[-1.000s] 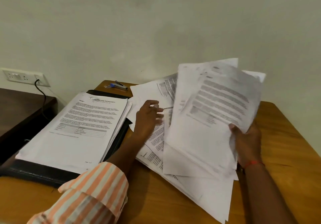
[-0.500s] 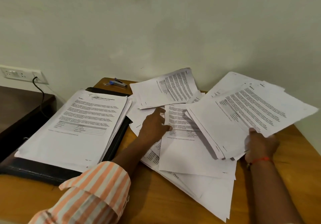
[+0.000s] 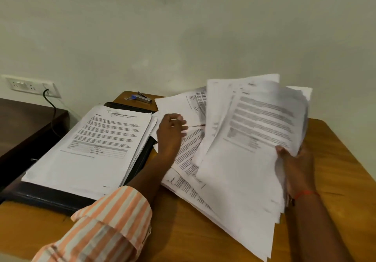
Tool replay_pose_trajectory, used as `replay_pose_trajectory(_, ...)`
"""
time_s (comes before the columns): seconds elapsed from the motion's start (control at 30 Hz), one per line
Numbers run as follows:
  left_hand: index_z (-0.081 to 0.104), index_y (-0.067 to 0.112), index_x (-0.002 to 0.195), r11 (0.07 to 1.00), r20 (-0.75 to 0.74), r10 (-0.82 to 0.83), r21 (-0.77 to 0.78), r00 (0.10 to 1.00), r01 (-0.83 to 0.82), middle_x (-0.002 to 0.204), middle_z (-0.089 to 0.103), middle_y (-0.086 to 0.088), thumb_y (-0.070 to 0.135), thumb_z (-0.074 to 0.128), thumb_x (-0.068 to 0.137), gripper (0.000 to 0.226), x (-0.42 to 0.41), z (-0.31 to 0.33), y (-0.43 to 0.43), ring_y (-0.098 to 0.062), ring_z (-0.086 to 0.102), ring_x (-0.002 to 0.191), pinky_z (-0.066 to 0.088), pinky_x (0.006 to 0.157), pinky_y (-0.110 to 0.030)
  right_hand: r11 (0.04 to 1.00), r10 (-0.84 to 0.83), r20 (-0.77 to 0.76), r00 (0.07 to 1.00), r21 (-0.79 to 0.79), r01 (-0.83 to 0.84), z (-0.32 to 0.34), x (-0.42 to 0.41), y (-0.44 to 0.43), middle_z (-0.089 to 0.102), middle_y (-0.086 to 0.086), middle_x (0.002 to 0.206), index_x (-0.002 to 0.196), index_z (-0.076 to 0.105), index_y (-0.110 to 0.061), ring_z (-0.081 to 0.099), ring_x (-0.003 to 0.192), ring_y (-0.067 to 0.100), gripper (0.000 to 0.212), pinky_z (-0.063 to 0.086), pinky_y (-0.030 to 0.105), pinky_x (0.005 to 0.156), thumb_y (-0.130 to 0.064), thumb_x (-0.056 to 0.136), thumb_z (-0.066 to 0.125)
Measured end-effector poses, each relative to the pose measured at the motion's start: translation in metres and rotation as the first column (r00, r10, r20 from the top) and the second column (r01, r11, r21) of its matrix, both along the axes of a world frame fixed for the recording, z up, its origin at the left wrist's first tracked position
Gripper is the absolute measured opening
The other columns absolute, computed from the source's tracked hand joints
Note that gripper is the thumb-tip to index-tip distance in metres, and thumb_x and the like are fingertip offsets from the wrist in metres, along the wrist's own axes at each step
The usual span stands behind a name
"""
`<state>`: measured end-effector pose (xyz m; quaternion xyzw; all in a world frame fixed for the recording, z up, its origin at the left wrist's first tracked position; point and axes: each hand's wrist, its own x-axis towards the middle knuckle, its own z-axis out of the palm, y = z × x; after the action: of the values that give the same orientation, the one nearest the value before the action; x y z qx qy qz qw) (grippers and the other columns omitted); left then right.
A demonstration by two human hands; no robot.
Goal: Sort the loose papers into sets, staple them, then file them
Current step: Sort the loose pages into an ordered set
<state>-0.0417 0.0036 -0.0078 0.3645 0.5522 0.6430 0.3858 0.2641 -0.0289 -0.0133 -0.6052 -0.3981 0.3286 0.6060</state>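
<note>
Our right hand [image 3: 295, 166] is clenched around the lower right edge of a thick sheaf of papers [image 3: 254, 135], thumb on the front face, and holds it up at about 3 o'clock. Half a second ago that sheaf lay fanned low and nearly flat toward the right; now it is tilted up again with its printed side to us. We judge we are leafing through it to read page headings, so sorting is under way and no set is ready for stapling.

Our left hand [image 3: 171, 131] has drawn back a little toward 11 o'clock. Its fingers are curled over the loose sheets [image 3: 189, 160] spread at the middle of the table [image 3: 335, 160]; we cannot tell whether it pinches one.

At 9 o'clock a black folder [image 3: 46, 198] lies open, and a squared-up stack of printed pages [image 3: 91, 145] rests in it, first page up. Whether those pages are stapled we cannot see. At 12 o'clock, by the table's far edge, the stapler [image 3: 143, 98] lies untouched, well apart from both hands.
</note>
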Motion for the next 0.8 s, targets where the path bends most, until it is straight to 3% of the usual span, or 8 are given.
replay_pose_trajectory(0.07,0.062,0.021,0.109,0.970,-0.303,0.217,-0.042,0.928,-0.241,0.106,0.067,0.007,0.016,0.058,0.099,0.012,-0.016,-0.002,0.001,-0.013,0.065,0.098,0.048,0.076,-0.022,0.983,-0.182,0.058,0.982,0.024,0.181,-0.001,0.011,0.003,0.063,0.005,0.126,0.135,0.054,-0.010,0.062,0.112,0.021,0.045,0.047,0.032,0.097,-0.008,0.093,0.069)
replay_pose_trajectory(0.1,0.061,0.021,0.113,0.953,-0.408,0.237,-0.078,0.882,-0.292,0.111,0.065,0.006,0.015,0.059,0.097,0.018,-0.024,-0.003,0.001,-0.013,0.061,0.102,0.045,0.079,-0.023,0.975,-0.223,0.077,0.972,0.011,0.223,-0.002,0.016,0.004,0.063,0.009,0.128,0.135,0.054,-0.006,0.062,0.115,0.025,0.045,0.046,0.032,0.098,-0.007,0.093,0.070)
replay_pose_trajectory(0.23,0.059,0.022,0.123,0.933,-0.624,0.044,-0.253,0.780,-0.254,0.123,0.063,0.000,0.017,0.059,0.096,0.028,-0.045,-0.005,0.013,-0.018,0.059,0.113,0.050,0.092,-0.033,0.954,-0.250,0.295,0.922,-0.086,0.287,-0.007,0.021,0.003,0.064,0.023,0.126,0.125,0.061,0.003,0.063,0.113,0.038,0.031,0.048,0.038,0.090,-0.002,0.094,0.065)
replay_pose_trajectory(0.4,0.064,0.020,0.112,0.905,-0.736,-0.197,-0.391,0.647,-0.169,0.117,0.067,-0.003,0.023,0.066,0.096,0.016,-0.067,0.009,0.020,-0.016,0.059,0.096,0.048,0.086,-0.029,0.945,-0.213,0.419,0.883,-0.140,0.295,-0.012,0.025,0.002,0.066,0.025,0.122,0.119,0.063,0.003,0.063,0.109,0.043,0.025,0.053,0.047,0.085,-0.002,0.094,0.064)
replay_pose_trajectory(0.5,0.064,0.012,0.117,0.850,-0.765,-0.412,-0.518,0.495,-0.092,0.116,0.067,-0.007,0.046,0.073,0.090,0.044,-0.066,0.016,0.017,-0.021,0.061,0.105,0.049,0.092,-0.033,0.946,-0.244,0.358,0.901,-0.118,0.303,-0.013,0.024,0.003,0.066,0.022,0.124,0.122,0.062,0.001,0.063,0.112,0.040,0.029,0.053,0.047,0.089,-0.003,0.094,0.065)
replay_pose_trajectory(0.57,0.063,0.012,0.119,0.808,-0.746,-0.525,-0.588,0.409,-0.036,0.114,0.065,-0.003,0.052,0.077,0.084,0.055,-0.063,0.017,0.013,-0.020,0.059,0.106,0.046,0.092,-0.033,0.952,-0.269,0.221,0.937,-0.085,0.294,-0.013,0.023,0.005,0.066,0.018,0.125,0.126,0.062,-0.001,0.064,0.112,0.034,0.033,0.052,0.044,0.094,-0.003,0.093,0.066)
replay_pose_trajectory(0.67,0.063,0.019,0.124,0.809,-0.688,-0.546,-0.581,0.479,0.089,0.113,0.058,0.006,0.041,0.087,0.077,0.057,-0.062,0.014,0.011,-0.014,0.054,0.103,0.045,0.090,-0.030,0.971,-0.234,0.006,0.972,-0.045,0.234,-0.012,0.021,0.004,0.066,0.011,0.125,0.129,0.062,-0.005,0.065,0.111,0.026,0.035,0.052,0.042,0.099,-0.002,0.094,0.065)
replay_pose_trajectory(0.8,0.070,0.025,0.096,0.961,-0.706,-0.271,-0.231,0.654,0.149,0.102,0.071,0.007,0.021,0.079,0.086,0.015,-0.059,0.016,0.010,-0.010,0.067,0.087,0.048,0.070,-0.018,0.997,0.000,-0.157,0.988,-0.072,-0.011,-0.011,0.016,0.001,0.071,0.004,0.120,0.129,0.065,-0.014,0.067,0.110,0.025,0.034,0.052,0.045,0.101,-0.009,0.096,0.067)
